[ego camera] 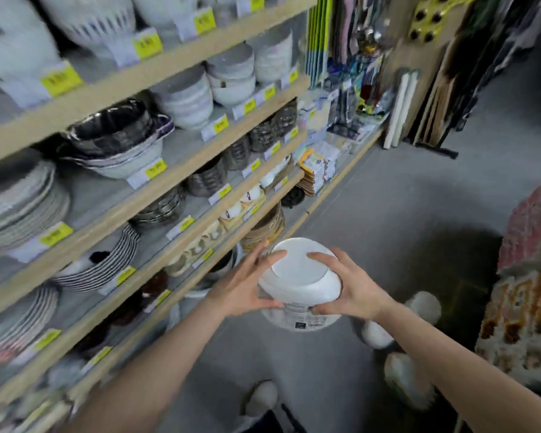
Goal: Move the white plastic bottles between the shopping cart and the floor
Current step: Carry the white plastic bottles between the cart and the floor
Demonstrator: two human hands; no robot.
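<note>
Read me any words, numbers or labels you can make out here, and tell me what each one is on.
No text here is legible.
Yellow price tags along the shelf edges: printed, but too blurred to read.
Label on the white container held by the left hand and right hand: too small and blurred.
Hanging packets at the shelf end: unreadable.

Grey shop floor [372, 195] beside wooden shelves [156, 73] (stacked crockery, yellow price tags)

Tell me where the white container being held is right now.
The white container is low and centre in the head view, gripped between the left hand and right hand, above the grey floor beside the shelves.
</note>
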